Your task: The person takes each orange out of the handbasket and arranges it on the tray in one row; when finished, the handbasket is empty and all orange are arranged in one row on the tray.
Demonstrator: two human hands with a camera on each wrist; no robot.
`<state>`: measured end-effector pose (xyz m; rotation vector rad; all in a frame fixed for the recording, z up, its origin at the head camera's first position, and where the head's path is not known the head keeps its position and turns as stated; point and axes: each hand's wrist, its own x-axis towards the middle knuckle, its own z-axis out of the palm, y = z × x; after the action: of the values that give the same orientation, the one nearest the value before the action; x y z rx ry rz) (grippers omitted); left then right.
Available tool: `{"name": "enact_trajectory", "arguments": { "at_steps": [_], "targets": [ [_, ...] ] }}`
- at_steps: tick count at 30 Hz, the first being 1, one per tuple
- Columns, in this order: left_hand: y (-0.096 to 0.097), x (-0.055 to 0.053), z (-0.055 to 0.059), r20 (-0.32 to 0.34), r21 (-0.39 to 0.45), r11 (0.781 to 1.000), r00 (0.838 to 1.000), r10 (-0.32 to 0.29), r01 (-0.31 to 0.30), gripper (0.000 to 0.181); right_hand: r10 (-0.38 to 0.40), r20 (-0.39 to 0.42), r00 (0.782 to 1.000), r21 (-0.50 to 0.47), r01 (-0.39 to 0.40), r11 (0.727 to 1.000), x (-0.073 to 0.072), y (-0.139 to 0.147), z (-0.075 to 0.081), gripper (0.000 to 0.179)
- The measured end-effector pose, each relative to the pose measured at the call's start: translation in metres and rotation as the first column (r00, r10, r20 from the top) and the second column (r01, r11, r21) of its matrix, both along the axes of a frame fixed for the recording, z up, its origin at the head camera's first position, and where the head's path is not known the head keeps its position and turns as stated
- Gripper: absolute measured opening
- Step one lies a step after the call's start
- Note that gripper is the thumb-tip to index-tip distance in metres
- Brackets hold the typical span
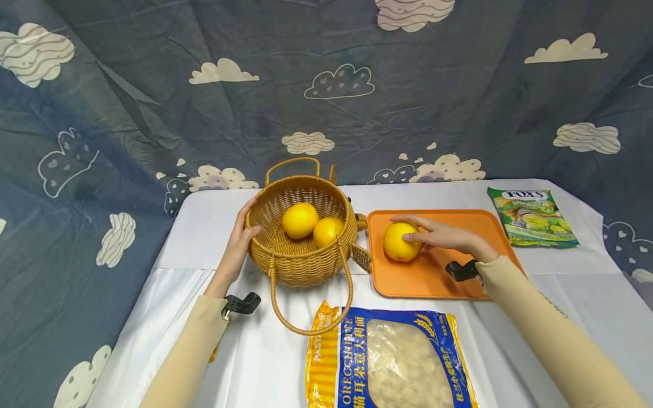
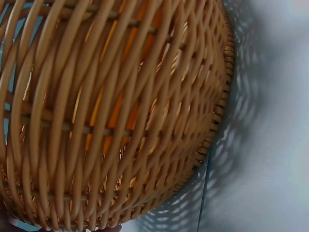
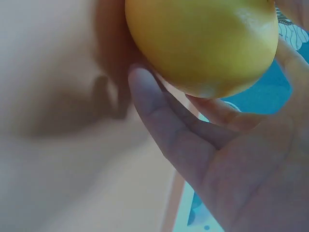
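Observation:
A brown wicker basket [image 1: 301, 263] stands on the white cloth with two oranges [image 1: 300, 220] inside. At its left side, my left hand [image 1: 238, 241] grips the rim, thumb over the edge. The basket's woven wall [image 2: 111, 116] fills the left wrist view, hiding most of that hand. On the orange tray [image 1: 408, 283], to the right of the basket, my right hand [image 1: 441, 235] holds a third orange [image 1: 398, 242], fingers curled round its far and right sides. In the right wrist view, this orange [image 3: 207, 43] sits between thumb and fingers.
A blue and yellow bag of orecchiette pasta [image 1: 393, 357] lies at the front, under the basket's drooping near handle [image 1: 278, 309]. The far handle [image 1: 291, 161] stands up. A green FOX'S candy bag [image 1: 533, 218] lies right of the tray. Cloud-patterned cloth [image 1: 336, 136] hangs behind.

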<state>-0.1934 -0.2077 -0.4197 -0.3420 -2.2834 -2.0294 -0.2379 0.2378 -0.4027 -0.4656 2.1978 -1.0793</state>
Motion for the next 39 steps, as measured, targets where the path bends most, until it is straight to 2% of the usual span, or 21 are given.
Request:
{"name": "enact_trajectory", "arguments": {
  "at_steps": [5, 9, 15, 20, 23, 30, 34, 39],
  "targets": [
    [0.0, 0.0, 0.0, -0.002, -0.019, 1.0, 1.0, 0.009, -0.009, 0.061, -0.005, -0.039, 0.999, -0.003, 0.005, 1.0, 0.0, 0.001, 0.001, 0.061],
    [0.0, 0.0, -0.001, 0.004, -0.023, 1.0, 1.0, 0.013, -0.013, 0.061, -0.025, -0.085, 0.996, -0.035, 0.022, 0.999, -0.004, 0.0, 0.008, 0.06],
    [0.001, 0.0, -0.002, -0.002, -0.03, 0.999, 1.0, 0.019, -0.019, 0.06, -0.034, -0.182, 0.983, -0.071, 0.021, 0.997, -0.013, -0.008, 0.029, 0.054],
    [0.0, -0.001, -0.002, 0.002, -0.033, 0.999, 1.0, 0.016, -0.016, 0.06, -0.046, -0.243, 0.969, -0.122, 0.016, 0.992, -0.024, -0.027, 0.049, 0.051],
    [0.0, -0.001, -0.001, -0.003, -0.033, 0.999, 1.0, 0.01, -0.01, 0.061, -0.029, -0.277, 0.96, -0.173, -0.02, 0.985, -0.032, -0.043, 0.06, 0.048],
    [0.011, 0.017, 0.028, 0.001, -0.054, 0.998, 1.0, 0.007, -0.007, 0.06, 0.057, -0.339, 0.939, -0.235, -0.143, 0.961, -0.042, -0.093, 0.088, 0.045],
    [0.011, 0.017, 0.027, 0.0, -0.051, 0.999, 1.0, 0.009, -0.009, 0.06, 0.11, -0.33, 0.938, -0.277, -0.207, 0.938, -0.046, -0.124, 0.099, 0.044],
    [0.01, 0.016, 0.026, -0.009, -0.059, 0.998, 1.0, 0.009, -0.01, 0.061, 0.204, -0.235, 0.95, -0.344, -0.278, 0.897, -0.054, -0.157, 0.106, 0.046]
  ]
}}
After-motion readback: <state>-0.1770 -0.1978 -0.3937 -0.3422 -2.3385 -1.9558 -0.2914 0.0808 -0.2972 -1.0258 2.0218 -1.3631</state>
